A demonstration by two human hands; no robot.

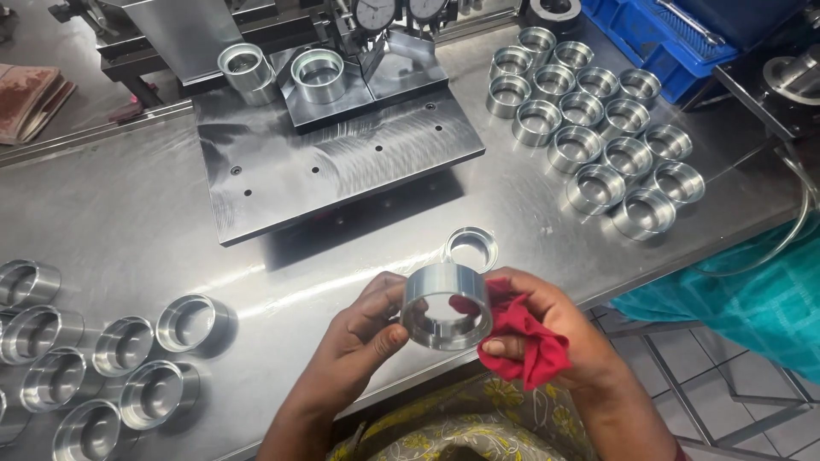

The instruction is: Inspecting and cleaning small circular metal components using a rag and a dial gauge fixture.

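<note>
Hands meet over the desk [128, 213]: your left hand [363, 329] grips a metal ring [446, 305], your right hand [547, 329] clutches a red cloth [525, 346] against it.

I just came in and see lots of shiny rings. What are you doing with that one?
A person holds one metal ring over the edge of a steel table. The left hand grips its side, and the right hand presses a red cloth against it. Another ring sits on the table just behind. More rings stand grouped at the right and left, and two rest on a gauge fixture.
</note>
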